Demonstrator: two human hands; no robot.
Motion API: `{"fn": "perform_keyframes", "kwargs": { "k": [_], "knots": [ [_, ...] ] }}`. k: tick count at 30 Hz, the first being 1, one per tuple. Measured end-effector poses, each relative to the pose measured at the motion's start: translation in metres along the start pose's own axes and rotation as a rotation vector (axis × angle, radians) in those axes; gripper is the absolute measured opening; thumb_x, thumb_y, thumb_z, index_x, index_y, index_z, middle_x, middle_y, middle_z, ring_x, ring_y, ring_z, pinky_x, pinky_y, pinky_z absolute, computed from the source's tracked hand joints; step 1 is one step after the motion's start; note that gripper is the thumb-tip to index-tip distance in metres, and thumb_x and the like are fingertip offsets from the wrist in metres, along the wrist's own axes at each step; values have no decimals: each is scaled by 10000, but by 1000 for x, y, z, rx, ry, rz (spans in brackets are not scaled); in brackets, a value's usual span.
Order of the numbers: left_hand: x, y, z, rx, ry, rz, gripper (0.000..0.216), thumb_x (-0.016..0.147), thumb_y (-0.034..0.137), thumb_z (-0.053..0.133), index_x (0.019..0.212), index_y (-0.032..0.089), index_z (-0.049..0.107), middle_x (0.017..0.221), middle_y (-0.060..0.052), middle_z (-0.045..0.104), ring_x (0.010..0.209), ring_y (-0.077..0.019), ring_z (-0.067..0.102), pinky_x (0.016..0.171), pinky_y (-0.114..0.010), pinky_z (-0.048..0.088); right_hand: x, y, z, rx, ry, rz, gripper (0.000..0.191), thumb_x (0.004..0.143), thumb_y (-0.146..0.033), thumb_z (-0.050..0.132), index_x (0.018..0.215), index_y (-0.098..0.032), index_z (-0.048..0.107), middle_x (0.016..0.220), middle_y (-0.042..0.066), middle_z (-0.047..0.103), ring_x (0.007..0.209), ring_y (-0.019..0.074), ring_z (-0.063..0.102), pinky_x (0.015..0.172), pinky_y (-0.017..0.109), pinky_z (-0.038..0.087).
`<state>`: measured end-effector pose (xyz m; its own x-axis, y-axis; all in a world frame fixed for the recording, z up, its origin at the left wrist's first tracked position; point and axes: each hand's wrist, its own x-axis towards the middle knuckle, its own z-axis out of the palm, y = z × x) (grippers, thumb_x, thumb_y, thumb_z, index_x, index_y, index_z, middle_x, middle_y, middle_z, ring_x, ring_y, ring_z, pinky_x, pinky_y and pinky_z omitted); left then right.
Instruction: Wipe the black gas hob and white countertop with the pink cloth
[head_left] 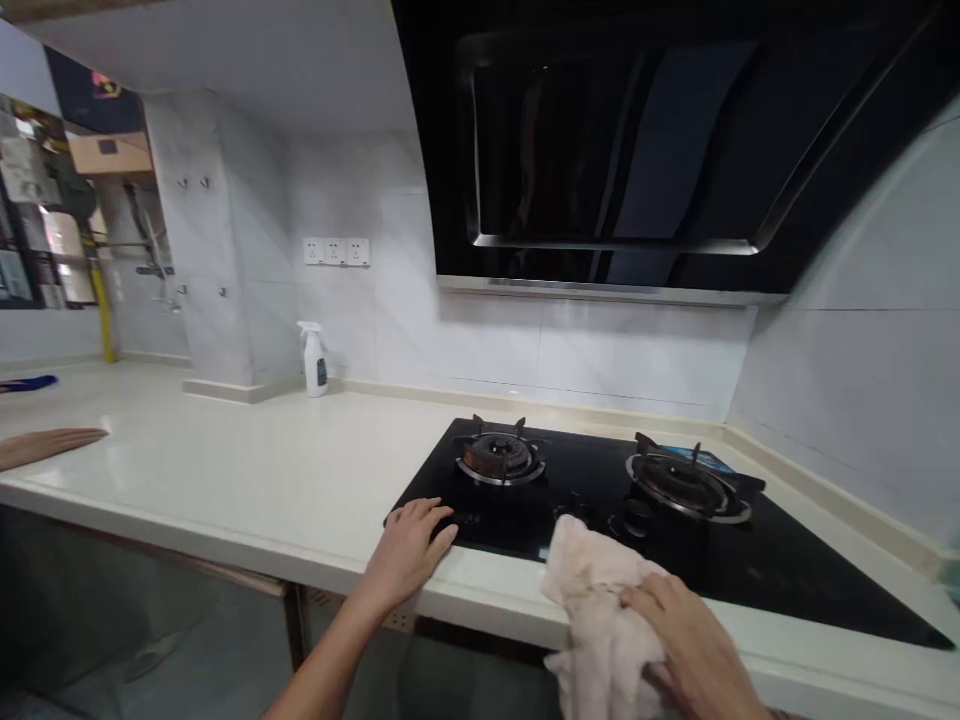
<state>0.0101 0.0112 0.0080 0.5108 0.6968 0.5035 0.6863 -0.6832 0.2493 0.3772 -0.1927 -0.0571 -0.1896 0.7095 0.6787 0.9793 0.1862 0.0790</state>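
My left hand [409, 548] lies flat with fingers spread on the front left corner of the black glass gas hob [787, 570], at the worktop edge. My right hand [694, 650] presses a crumpled pale pink cloth [596, 610] against the hob's front edge, near the control knobs [637, 515]. The cloth hangs partly over the edge of the worktop. Two burners sit behind: the left burner [500, 456] and the right burner [686, 482].
A cream worktop [247, 470] runs left. A white spray bottle [313, 360] stands by the tiled wall. A black range hood [637, 150] hangs above the hob. Another person's hand [49, 445] rests on the worktop at the far left, near a blue object [26, 383].
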Motion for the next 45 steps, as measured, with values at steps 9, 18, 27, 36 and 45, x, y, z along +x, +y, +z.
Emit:
{"fn": "perform_keyframes", "kwargs": {
  "k": [9, 18, 27, 36, 45],
  "knots": [
    [2, 3, 1, -31, 0, -18, 387, 991, 459, 521, 1253, 241, 706, 1403, -108, 653, 1365, -323, 540, 1120, -523, 417, -53, 126, -87, -264, -239, 916, 398, 918, -382, 413, 1136, -231, 710, 1061, 176, 695, 1001, 339, 682, 819, 455, 531],
    [2, 2, 5, -61, 35, -31, 393, 975, 458, 539, 1255, 235, 701, 1386, -102, 667, 1361, -321, 546, 1124, -514, 404, 40, 35, -48, -323, -303, 823, 396, 924, -233, 409, 1175, -144, 702, 1216, 216, 654, 1144, 341, 611, 932, 439, 484],
    [5, -1, 7, -48, 39, -8, 456, 1016, 538, 464, 1252, 232, 705, 1371, -104, 679, 1351, -311, 557, 1119, -515, 410, 138, -104, 9, -90, -304, 504, 333, 950, -308, 551, 1232, -158, 645, 1227, 190, 608, 1120, 340, 590, 908, 446, 485],
    [5, -3, 4, -67, 17, 3, 489, 1037, 574, 397, 1255, 264, 705, 1357, -79, 689, 1348, -295, 560, 1115, -495, 411, 147, -127, 24, 210, -271, 176, 374, 827, -253, 671, 1201, -241, 657, 1525, 89, 475, 1353, 257, 472, 1091, 404, 425],
    [3, 1, 4, -98, 31, -21, 445, 998, 545, 488, 1252, 248, 702, 1371, -98, 672, 1354, -312, 545, 1124, -509, 401, 77, -19, -24, 44, -324, 387, 439, 904, -257, 483, 1322, -212, 610, 1406, 108, 620, 1248, 308, 544, 1006, 474, 423]
  ]
}}
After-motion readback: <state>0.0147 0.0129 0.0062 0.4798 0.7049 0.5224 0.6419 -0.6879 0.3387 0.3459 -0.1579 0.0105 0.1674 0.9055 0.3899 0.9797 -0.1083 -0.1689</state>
